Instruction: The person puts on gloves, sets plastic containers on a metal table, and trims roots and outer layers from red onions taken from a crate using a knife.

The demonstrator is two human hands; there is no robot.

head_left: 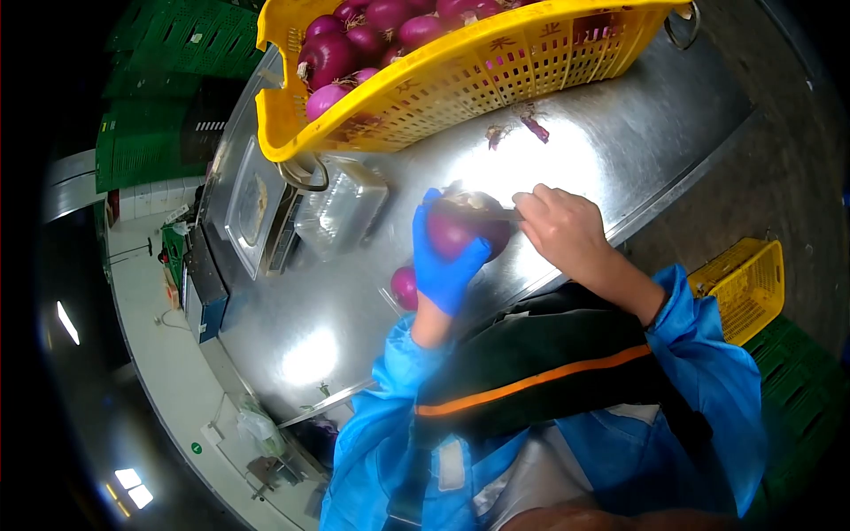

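A large red onion (465,230) is held over the steel table by my left hand (443,265), which wears a blue glove. Its gloved fingers wrap round the onion's left side. My bare right hand (560,226) is closed at the onion's right side, on a thin tool (505,214) that reaches across the onion's top; the tool looks like a knife, though it is blurred. Beside my left wrist, a smaller red onion (405,288) lies on the table. Several red onions (328,58) fill a yellow crate (398,106) beyond my hands.
Clear plastic trays (341,208) are stacked left of my hands, beside a scale with a tray (255,212). Onion peel scraps (534,128) lie near the crate on the steel table (655,115). Another yellow crate (744,288) stands at the right, by green crates (801,380).
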